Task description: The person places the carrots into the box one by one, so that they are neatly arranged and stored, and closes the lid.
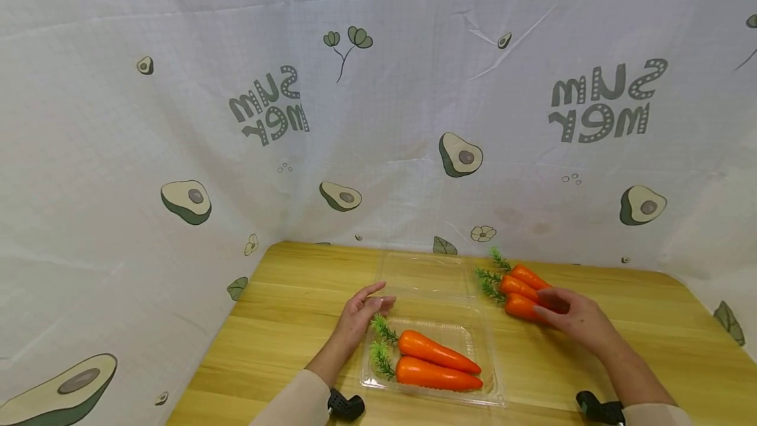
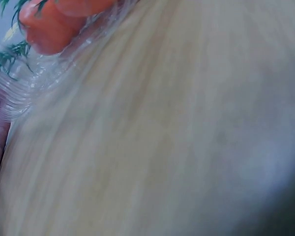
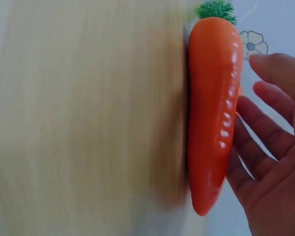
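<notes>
Two orange carrots with green tops, a rear one [image 1: 437, 351] and a front one [image 1: 439, 374], lie side by side in a clear plastic clamshell box [image 1: 493, 373]. At the box's left rear edge is my left hand [image 1: 357, 321], its fingers loosely extended and holding nothing. Three more carrots [image 1: 520, 284] lie together on the table to the right. My right hand [image 1: 576, 321] is over their tapered ends. In the right wrist view its thumb and fingers stand apart beside the nearest carrot [image 3: 214, 108], not closed round it. Whether a fingertip touches a carrot I cannot tell.
The box's clear lid [image 1: 426, 273] lies folded back behind it, on the wood-grain table [image 1: 284, 307]. A white cloth [image 1: 390, 117] printed with avocados hangs behind and beside the table. A black wrist device [image 1: 345, 406] shows at the left sleeve, another [image 1: 598, 407] at the right.
</notes>
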Available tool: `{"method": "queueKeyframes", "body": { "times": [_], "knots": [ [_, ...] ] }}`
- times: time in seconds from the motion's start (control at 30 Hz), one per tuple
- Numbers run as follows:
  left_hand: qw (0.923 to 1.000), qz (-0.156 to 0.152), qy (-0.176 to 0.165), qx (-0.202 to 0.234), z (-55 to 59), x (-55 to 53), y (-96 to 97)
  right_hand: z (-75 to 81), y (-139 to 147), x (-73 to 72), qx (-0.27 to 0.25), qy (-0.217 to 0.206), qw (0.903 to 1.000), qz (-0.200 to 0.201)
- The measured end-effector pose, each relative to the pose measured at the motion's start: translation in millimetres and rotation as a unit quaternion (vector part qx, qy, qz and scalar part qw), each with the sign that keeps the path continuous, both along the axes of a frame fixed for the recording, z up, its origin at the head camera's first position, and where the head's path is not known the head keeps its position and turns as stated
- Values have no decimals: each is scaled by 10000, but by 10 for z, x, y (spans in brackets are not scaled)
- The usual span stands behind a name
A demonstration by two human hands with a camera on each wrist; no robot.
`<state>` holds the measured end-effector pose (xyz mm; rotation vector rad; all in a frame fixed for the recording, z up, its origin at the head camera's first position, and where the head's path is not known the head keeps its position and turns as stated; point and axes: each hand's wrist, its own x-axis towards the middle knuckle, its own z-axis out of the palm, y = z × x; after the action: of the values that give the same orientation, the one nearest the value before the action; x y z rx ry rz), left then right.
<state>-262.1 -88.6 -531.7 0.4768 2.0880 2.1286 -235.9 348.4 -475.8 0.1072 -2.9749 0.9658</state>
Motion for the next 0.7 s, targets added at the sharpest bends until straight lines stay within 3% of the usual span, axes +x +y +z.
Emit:
{"method": "queueKeyframes", "body": {
  "times": [0.47, 0.7],
  "knots": [
    [9999, -12, 166, -19, -5, -1, 1, -98, 21, 9, 334, -62, 9989, 319],
    [10000, -3, 66, -35, -14, -3, -4, -91, 12, 0, 465, -153, 9981, 368]
  ]
}}
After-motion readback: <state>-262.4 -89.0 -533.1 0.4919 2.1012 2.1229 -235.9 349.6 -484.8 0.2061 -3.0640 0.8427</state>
